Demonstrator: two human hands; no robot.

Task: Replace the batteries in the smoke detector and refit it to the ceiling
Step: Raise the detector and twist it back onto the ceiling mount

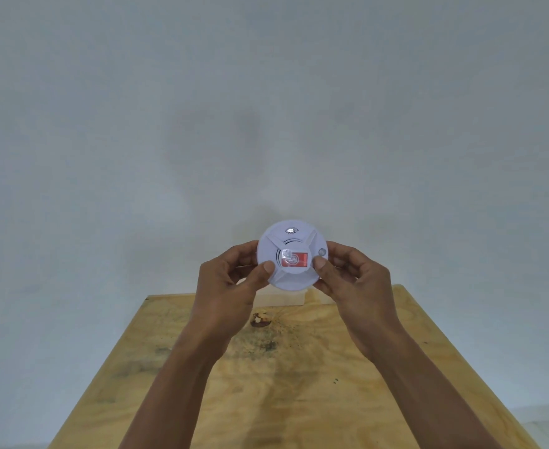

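A round white smoke detector [291,236] with a red label at its centre is held up in front of the wall, its face turned toward me. My left hand [231,286] grips its left edge, thumb pressed on the face near the label. My right hand [354,283] grips its right edge, thumb on the face beside a small grey button. Both hands hold it above the far end of the wooden table [299,384]. No batteries are in view.
A small pale block [283,299] stands at the table's far edge against the plain grey-white wall [266,108], partly hidden behind the hands. A dark knot [260,320] and stains mark the plywood top.
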